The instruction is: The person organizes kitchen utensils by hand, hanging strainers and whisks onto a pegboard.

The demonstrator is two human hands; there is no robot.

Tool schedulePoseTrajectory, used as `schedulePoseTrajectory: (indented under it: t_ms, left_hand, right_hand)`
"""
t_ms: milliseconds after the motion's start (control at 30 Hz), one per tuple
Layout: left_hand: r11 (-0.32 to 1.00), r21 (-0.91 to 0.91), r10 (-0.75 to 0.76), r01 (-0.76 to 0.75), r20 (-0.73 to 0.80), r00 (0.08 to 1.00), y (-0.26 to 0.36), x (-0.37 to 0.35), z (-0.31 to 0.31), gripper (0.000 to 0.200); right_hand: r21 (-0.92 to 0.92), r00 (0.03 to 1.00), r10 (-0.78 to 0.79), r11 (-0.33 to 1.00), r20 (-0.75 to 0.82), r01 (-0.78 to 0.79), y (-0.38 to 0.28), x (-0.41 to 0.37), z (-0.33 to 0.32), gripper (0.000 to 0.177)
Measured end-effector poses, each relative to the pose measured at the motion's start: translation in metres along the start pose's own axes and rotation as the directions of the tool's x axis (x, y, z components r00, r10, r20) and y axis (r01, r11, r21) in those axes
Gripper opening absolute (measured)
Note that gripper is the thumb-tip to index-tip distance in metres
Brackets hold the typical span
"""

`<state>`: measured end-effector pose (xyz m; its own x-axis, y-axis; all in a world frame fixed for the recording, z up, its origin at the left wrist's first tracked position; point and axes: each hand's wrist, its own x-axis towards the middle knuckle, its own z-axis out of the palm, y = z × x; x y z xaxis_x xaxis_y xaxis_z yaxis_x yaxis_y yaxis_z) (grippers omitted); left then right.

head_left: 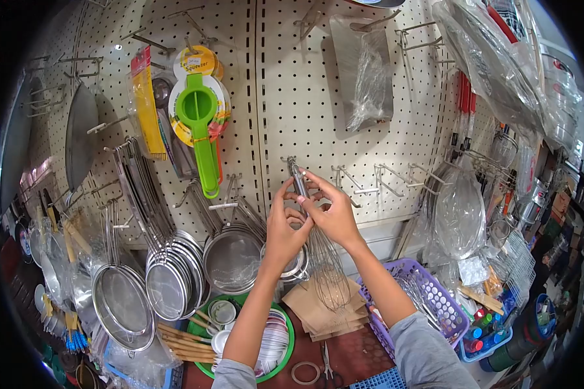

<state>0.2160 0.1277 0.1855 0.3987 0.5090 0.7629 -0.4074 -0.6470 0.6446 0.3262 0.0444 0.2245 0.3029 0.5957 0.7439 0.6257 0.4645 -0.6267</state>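
Both hands are raised at the middle of the pegboard, around the handle of a wire whisk point(329, 275). The fingers of my left hand point(287, 223) are bent and touch the handle from the left. My right hand point(331, 211) has its thumb and fingers closed on the handle from the right. The whisk hangs down with its wire loops below my hands, in front of brown paper pieces point(321, 308). Its handle top is next to a metal hook point(291, 160) on the board.
Strainers point(233, 259) hang at the left, beneath a green squeezer point(198, 107). A green basin point(291, 330) and a purple basket point(457, 318) flank the brown paper. Scissors point(326, 363) lie on the red surface. Bagged utensils point(461, 201) hang at the right.
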Motion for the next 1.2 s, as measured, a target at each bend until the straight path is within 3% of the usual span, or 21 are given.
schedulePoseTrajectory:
  t_ms: [133,333,933,1033,1200]
  left_hand:
    - [1.0,0.019,0.0,0.001,-0.009,1.0,-0.008,0.008,-0.001,0.083]
    - [0.995,0.084,0.053,-0.05,-0.039,0.998,-0.014,0.014,-0.001,0.081]
    - [0.999,0.054,-0.008,0.01,-0.029,1.0,-0.025,0.007,0.002,0.085]
    - [0.984,0.172,0.053,-0.043,-0.058,0.997,-0.017,-0.001,0.004,0.079]
    - [0.981,0.179,-0.059,0.068,-0.057,0.997,-0.009,-0.033,0.011,0.055]
  right_hand:
    - [-0.058,0.996,-0.084,0.995,-0.01,0.083,0.008,0.008,0.002,0.056]
    - [-0.077,0.995,-0.096,0.992,-0.001,0.096,0.011,0.015,0.001,0.057]
    - [-0.156,0.996,-0.088,0.984,-0.004,0.086,0.019,0.005,0.0,0.059]
    - [-0.137,0.997,-0.075,0.988,-0.022,0.072,0.014,-0.006,0.0,0.058]
    - [-0.114,0.997,-0.075,0.991,0.013,0.075,0.021,-0.04,-0.009,0.052]
